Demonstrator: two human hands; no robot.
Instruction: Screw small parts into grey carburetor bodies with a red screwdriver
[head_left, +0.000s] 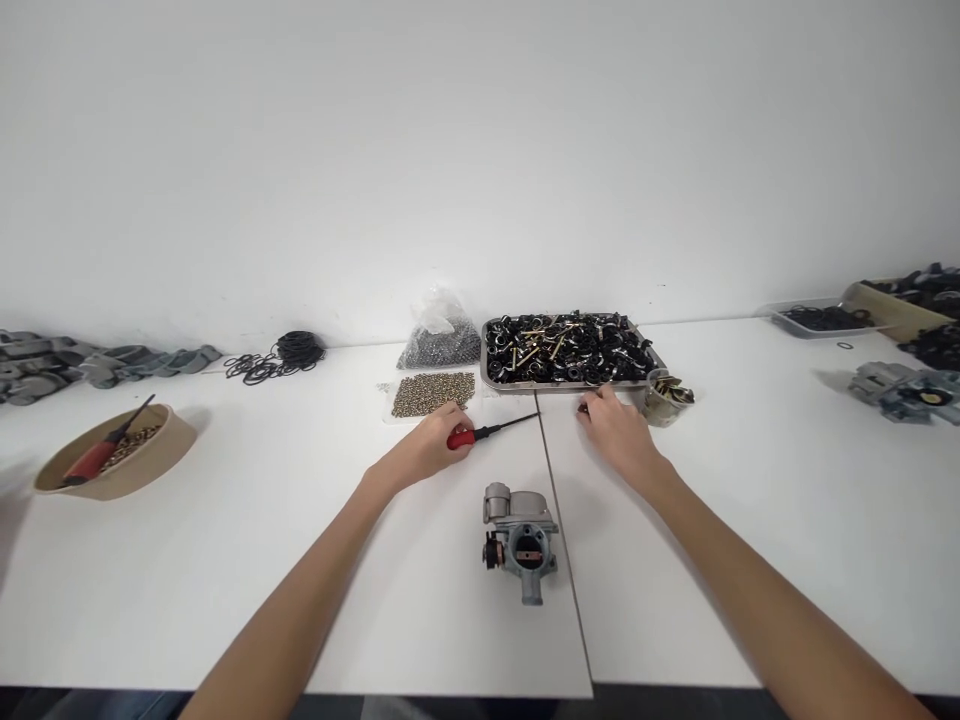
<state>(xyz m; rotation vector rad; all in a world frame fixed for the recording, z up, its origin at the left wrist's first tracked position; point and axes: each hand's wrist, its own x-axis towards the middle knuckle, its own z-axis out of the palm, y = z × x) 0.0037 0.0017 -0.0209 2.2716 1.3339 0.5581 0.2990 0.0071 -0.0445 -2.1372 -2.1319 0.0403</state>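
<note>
My left hand (pixel 433 440) is closed around the red handle of a screwdriver (pixel 487 432). The shaft of that tool points right, its tip over the seam between the tables. My right hand (pixel 613 425) is pinched at the front edge of a metal tray (pixel 495 385) heaped with black rings and brass-coloured pins. A small dark thing shows at its fingertips, too small to name. Nearer to me, between my forearms, a grey metal carburetor (pixel 525 545) rests on the white table with its round bore facing me.
Brass screws (pixel 433 394) and a clear bag (pixel 441 340) of dark parts lie left of the tray; a plastic cup (pixel 664 400) of metal pieces stands right. Farther left are a beige bowl (pixel 161 460) with another screwdriver (pixel 97 455) and black rings (pixel 289 355). Another carburetor (pixel 904 392) sits right.
</note>
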